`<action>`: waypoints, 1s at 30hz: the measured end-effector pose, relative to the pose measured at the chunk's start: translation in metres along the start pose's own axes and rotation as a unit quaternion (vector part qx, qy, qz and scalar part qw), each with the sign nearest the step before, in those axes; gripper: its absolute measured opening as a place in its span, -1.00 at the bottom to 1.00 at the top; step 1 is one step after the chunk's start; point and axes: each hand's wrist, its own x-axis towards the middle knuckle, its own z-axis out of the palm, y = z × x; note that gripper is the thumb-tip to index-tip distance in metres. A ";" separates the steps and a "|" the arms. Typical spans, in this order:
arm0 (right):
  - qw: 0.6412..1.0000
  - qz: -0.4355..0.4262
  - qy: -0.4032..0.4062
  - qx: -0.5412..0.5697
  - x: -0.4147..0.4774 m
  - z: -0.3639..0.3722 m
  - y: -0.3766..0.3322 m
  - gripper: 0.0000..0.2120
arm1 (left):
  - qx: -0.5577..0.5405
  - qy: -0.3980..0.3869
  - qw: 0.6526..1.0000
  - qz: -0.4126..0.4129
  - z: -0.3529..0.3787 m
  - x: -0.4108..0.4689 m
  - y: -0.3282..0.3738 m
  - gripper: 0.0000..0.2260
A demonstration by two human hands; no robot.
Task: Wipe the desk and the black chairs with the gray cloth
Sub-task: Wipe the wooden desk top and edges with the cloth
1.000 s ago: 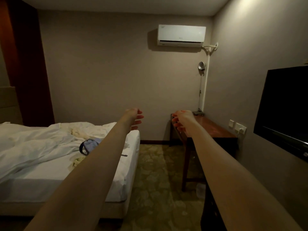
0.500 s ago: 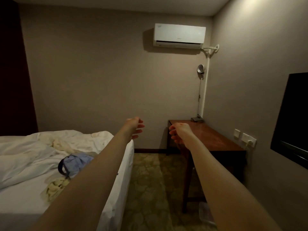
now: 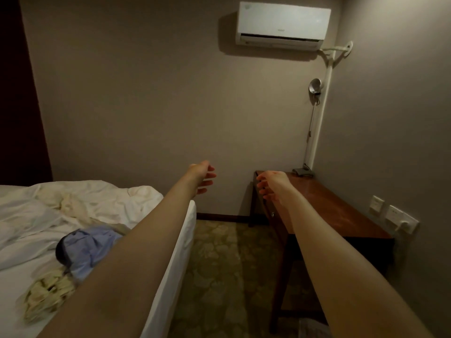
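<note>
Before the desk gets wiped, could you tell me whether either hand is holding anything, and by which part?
Nothing is held: the left hand and the right hand are both stretched forward, fingers loosely curled, empty.

Dim warm room, light from upper right, soft focus, wide-angle bending at edges

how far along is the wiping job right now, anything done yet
Done: nothing that shows. In hand: neither the left hand nor the right hand holds anything. Both reach forward in the air, the right one toward the near edge of the wooden desk. No gray cloth or black chair is in view. Left: fetch the cloth, wipe the desk, then the chairs.
</note>
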 end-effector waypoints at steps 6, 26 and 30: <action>1.000 0.002 -0.002 -0.014 0.097 0.018 0.002 -0.77 | -0.001 -0.005 1.000 -0.014 0.014 0.105 -0.010 -0.80; 0.999 0.010 0.038 0.007 0.402 0.117 -0.027 -0.74 | 0.000 -0.053 0.999 0.006 0.025 0.448 0.019 -0.78; 0.999 0.009 0.041 -0.002 0.461 0.118 -0.017 -0.74 | 0.004 -0.062 0.998 0.002 0.047 0.503 0.016 -0.79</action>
